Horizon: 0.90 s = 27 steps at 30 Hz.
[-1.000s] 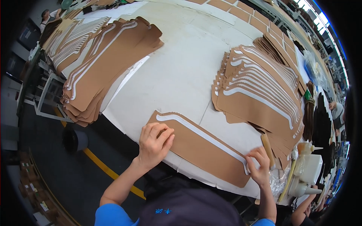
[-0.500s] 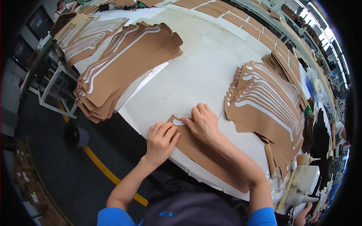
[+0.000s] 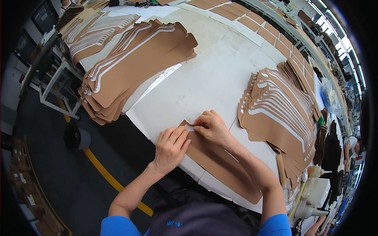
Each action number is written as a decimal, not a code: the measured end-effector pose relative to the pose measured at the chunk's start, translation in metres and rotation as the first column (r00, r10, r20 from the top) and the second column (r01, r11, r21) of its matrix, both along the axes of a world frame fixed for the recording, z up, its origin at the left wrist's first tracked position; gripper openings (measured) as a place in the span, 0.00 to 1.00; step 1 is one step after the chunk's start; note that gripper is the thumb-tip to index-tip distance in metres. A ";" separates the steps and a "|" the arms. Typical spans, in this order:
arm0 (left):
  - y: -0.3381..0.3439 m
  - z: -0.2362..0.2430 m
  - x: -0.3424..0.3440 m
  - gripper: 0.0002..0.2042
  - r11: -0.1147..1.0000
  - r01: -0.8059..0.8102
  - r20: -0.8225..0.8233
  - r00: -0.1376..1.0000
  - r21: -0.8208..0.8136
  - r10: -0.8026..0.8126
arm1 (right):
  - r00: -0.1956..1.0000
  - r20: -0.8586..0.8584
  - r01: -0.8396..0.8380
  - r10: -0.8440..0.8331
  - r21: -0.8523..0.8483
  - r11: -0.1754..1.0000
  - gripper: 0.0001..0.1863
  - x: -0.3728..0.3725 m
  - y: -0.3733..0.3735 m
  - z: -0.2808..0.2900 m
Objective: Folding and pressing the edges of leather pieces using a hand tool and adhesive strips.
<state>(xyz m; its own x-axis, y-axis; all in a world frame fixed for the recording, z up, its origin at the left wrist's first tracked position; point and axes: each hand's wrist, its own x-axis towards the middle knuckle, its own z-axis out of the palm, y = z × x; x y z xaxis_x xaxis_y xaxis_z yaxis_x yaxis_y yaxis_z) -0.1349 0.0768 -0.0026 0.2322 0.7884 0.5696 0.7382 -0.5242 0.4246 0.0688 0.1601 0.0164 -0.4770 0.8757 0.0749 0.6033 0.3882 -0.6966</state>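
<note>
A long brown cardboard piece (image 3: 220, 165) with a white strip lies along the near edge of the white table (image 3: 204, 78). My left hand (image 3: 170, 147) rests flat on its left end, fingers spread. My right hand (image 3: 212, 126) reaches across to the same end and pinches the white strip (image 3: 190, 128) between fingertips. My right forearm covers much of the piece.
A fanned stack of similar brown pieces (image 3: 281, 114) lies to the right, another large stack (image 3: 134, 59) at the far left. A white glue bottle (image 3: 315, 172) and a wooden stick (image 3: 280, 170) sit at the right edge. A black bin (image 3: 76, 137) stands on the floor by a yellow line.
My right hand moved from the right end of the piece to its left end and took hold of the white strip. My left hand stayed pressed on the left end.
</note>
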 end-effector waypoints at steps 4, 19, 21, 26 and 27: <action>0.000 -0.001 -0.002 0.19 1.000 0.015 -0.076 0.997 -0.023 -0.017 | 1.000 -0.025 0.013 -0.015 -0.072 0.997 0.06 -0.001 0.000 -0.002; 0.013 0.006 -0.015 0.18 0.993 0.084 -0.082 0.992 -0.088 -0.091 | 0.977 -0.159 -0.135 0.139 0.040 0.990 0.11 0.008 0.003 -0.016; 0.015 0.006 -0.014 0.18 0.990 0.091 -0.072 0.992 -0.104 -0.099 | 0.975 -0.158 -0.151 0.157 0.049 0.987 0.13 0.010 0.003 -0.017; 0.024 0.012 -0.010 0.19 0.986 0.085 -0.100 0.990 -0.143 -0.100 | 0.954 -0.180 -0.208 0.242 0.186 0.960 0.16 0.014 0.008 -0.027; 0.024 0.012 -0.010 0.19 0.985 0.087 -0.101 0.990 -0.150 -0.103 | 0.939 -0.156 -0.265 0.306 0.239 0.934 0.18 0.016 0.011 -0.026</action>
<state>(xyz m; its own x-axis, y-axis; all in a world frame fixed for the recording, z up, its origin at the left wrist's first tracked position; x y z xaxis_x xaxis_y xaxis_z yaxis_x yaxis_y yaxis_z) -0.1453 0.1004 0.0091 0.3636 0.8323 0.4184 0.7335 -0.5327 0.4221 0.0852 0.1707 -0.0100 -0.6636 0.6582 0.3555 0.3112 0.6751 -0.6688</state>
